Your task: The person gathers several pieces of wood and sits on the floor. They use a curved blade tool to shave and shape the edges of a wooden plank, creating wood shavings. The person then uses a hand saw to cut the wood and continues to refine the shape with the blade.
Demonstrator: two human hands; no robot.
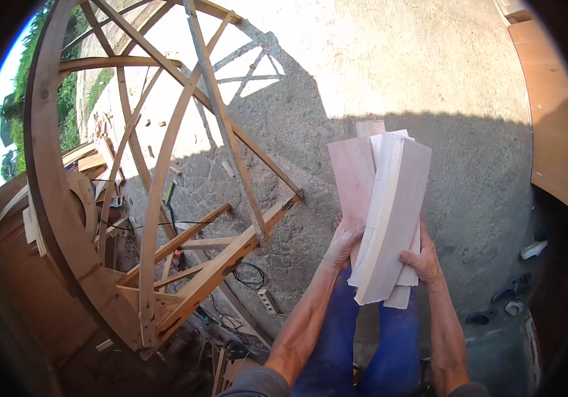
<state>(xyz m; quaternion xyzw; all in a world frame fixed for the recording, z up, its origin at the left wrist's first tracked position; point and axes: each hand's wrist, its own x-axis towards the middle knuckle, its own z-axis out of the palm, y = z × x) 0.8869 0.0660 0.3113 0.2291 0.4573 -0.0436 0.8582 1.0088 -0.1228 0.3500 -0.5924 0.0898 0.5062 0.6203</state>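
Note:
A stack of short, pale, slightly curved wooden boards (393, 205) with rough ends is held upright in front of my body, over my blue trousers (320, 357). One pinkish board (350, 172) fans out to the left of the others. My left hand (343, 245) grips the stack's left side, its fingers partly hidden behind the wood. My right hand (421, 259) grips the right side, thumb over the lighter boards, its other fingers partly behind them.
A curved timber lattice frame (165, 132) fills the left, with offcuts (85, 162), a black cable (251, 268) and a power strip (267, 301) about it. A large brown sheet (548, 99) stands at the right, near shoes (515, 288) on the concrete floor (469, 172).

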